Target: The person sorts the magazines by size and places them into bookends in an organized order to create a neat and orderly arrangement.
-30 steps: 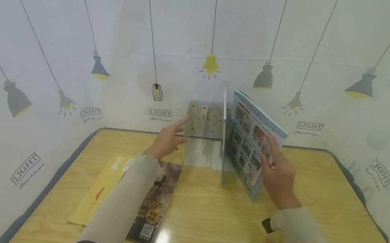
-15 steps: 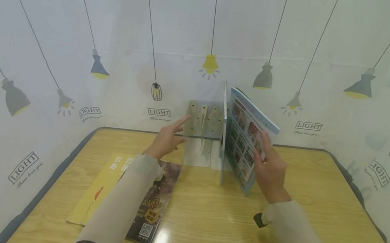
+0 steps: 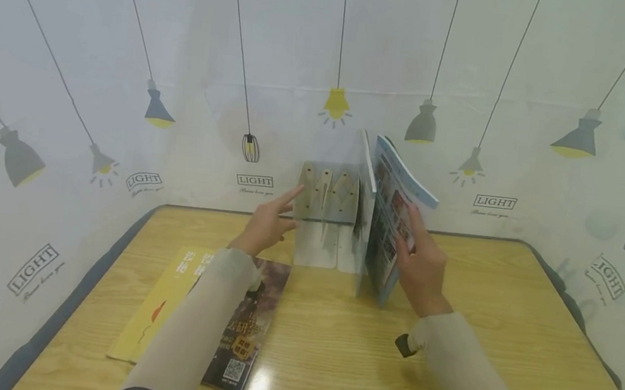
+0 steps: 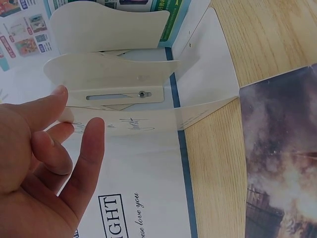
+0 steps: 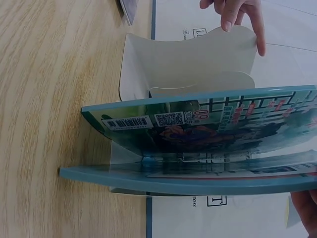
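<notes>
My right hand (image 3: pixel 421 270) grips the outer edge of an upright magazine (image 3: pixel 388 228) with a light-blue border and small pictures on its cover. To its left stands another thin magazine (image 3: pixel 367 194) in the white metal book rack (image 3: pixel 315 249). In the right wrist view a narrow wedge of space separates the held magazine (image 5: pixel 148 183) from the standing magazine (image 5: pixel 198 124), whose barcode side faces it. My left hand (image 3: pixel 266 225) is at the rack's left end, fingers extended; in the left wrist view its fingertips are right at the edge of the end panel (image 4: pixel 129 119).
On the wooden table (image 3: pixel 324 355), a yellow booklet (image 3: pixel 145 317) and a dark magazine (image 3: pixel 242 340) lie flat under my left forearm. Behind the rack rises a white curtain (image 3: pixel 294 40) printed with lamps. The rack's upright dividers (image 4: pixel 114 74) stand between my hands.
My right hand has moved left with the magazine, bringing it closer to the standing one. That standing magazine has angled slightly to the right. The left hand stays put at the rack.
</notes>
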{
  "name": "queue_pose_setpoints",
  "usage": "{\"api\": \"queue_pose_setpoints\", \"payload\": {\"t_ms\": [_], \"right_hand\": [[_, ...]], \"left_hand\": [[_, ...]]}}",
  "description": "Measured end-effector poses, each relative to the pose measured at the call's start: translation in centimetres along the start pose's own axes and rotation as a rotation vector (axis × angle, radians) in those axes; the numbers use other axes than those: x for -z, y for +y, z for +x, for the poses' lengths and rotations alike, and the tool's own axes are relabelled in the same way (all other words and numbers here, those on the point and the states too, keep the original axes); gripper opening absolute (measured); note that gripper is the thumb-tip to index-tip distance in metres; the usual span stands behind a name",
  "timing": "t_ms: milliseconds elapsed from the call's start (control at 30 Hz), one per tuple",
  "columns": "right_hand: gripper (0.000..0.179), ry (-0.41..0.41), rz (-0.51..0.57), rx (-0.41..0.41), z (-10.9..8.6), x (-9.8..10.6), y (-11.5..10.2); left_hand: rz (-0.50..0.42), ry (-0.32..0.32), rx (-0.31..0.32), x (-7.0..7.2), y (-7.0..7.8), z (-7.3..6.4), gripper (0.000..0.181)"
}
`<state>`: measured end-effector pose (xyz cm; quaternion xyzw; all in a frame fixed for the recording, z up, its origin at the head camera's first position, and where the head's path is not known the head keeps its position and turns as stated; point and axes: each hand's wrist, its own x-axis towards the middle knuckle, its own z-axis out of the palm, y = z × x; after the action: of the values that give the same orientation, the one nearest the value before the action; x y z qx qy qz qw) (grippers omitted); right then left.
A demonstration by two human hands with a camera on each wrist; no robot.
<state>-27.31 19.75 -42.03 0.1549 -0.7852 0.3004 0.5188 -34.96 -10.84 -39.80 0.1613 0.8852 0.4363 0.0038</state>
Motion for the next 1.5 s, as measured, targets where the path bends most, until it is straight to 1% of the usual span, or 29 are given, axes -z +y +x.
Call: {"api": "queue_pose_setpoints", "payload": {"t_ms": [167,267,367,533,700,867,967,1167,1300,1367,1500], "right_hand": [[0.062,0.004,0.022,0.035,0.3,-0.3,-0.3],[0.062,0.006,0.027,0.039,0.4,-0.7,-0.5],[0.063,-0.012,0.026,0.036,0.5,-1.0,-0.5],[0.064,-0.049,0.043,0.041,0.7,-1.2,-0.7],[0.065,-0.087,0.055,0.029,1.0,-1.4,-1.1],[0.069,-0.12,0.066,0.032,1.1,-1.6,-0.9],[0.074,-0.156,0.089,0.042,1.1,-1.7,-0.7],[0.086,-0.27,0.17,-0.003,1.1,-1.4,-0.8],[0.089,-0.331,0.2,-0.028,1.1,-1.1,-1.0],[0.089,-0.35,0.206,-0.039,1.1,-1.0,-1.2],[0.089,-0.359,0.212,-0.045,1.2,-1.0,-1.4]], "left_hand": [[0.002,0.008,-0.015,0.0,0.1,0.0,0.089],[0.013,0.013,-0.034,0.1,0.2,0.0,0.088],[0.005,0.014,-0.045,0.1,0.1,0.0,0.086],[0.004,0.015,-0.029,0.0,-0.1,0.1,0.089],[0.003,0.021,-0.022,0.0,0.0,0.0,0.089],[-0.004,0.011,-0.01,0.0,-0.1,0.0,0.089],[-0.01,0.012,-0.008,0.0,0.0,0.0,0.089],[-0.014,0.014,-0.016,-0.1,0.0,0.0,0.09],[0.003,0.02,-0.027,-0.1,-0.1,0.0,0.09],[0.004,0.023,-0.036,-0.1,-0.1,0.0,0.091],[0.006,0.024,-0.051,-0.1,-0.1,-0.1,0.091]]}}
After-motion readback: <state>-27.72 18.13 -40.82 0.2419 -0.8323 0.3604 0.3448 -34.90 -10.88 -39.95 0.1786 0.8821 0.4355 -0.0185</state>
